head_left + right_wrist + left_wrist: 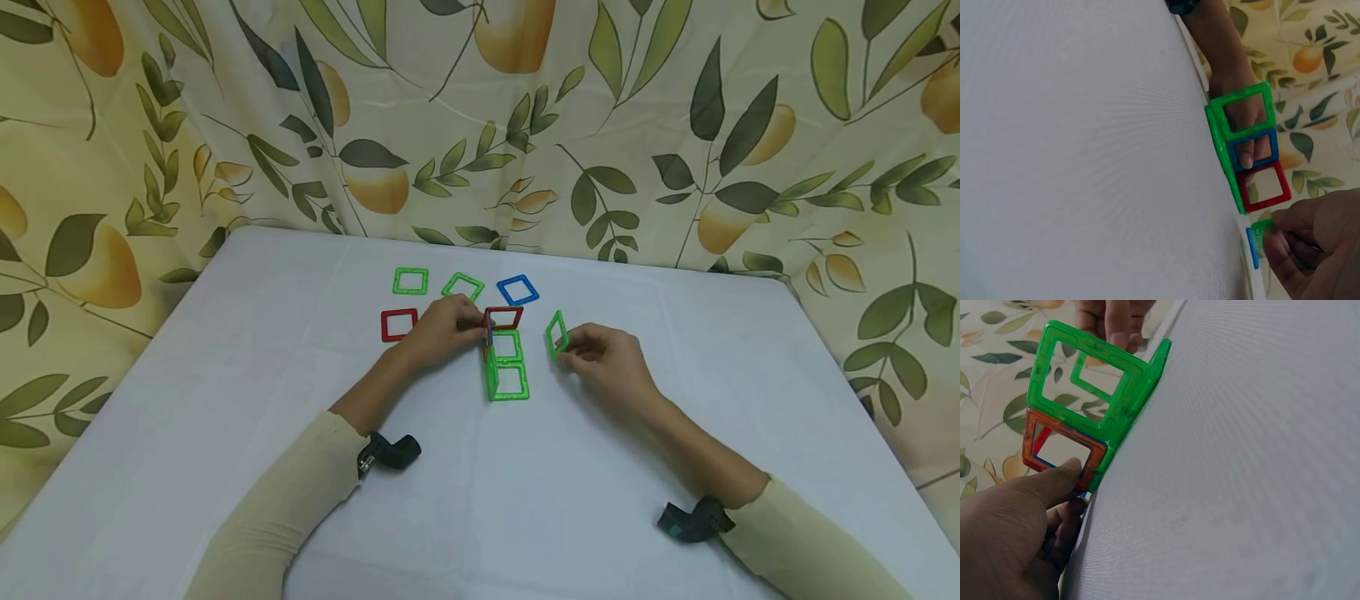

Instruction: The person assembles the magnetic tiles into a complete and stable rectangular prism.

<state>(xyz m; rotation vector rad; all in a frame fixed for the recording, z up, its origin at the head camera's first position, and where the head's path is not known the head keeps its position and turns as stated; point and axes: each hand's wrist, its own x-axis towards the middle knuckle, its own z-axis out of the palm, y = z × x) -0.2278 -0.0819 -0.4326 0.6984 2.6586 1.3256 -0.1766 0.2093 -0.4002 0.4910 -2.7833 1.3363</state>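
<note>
Square magnetic tiles with open middles form a small structure. Two green tiles (512,381) lie flat in a row; an upright green tile (1088,375) stands along their left side. Beside it a red tile (1032,440) stands upright, with blue showing at its edge. Another red tile (1266,187) stands across the far end. My left hand (448,332) holds the left-side red tile, its thumb against the frame; some fingers are hidden. Right of the structure, my right hand (611,360) pinches a separate green tile (556,335) upright, apart from the others.
Behind the structure lie two loose green tiles (410,282) and a blue tile (518,290). A red tile (398,324) lies left of them, partly behind my left hand. The white-covered table (480,517) ends at a fruit-patterned cloth (630,133).
</note>
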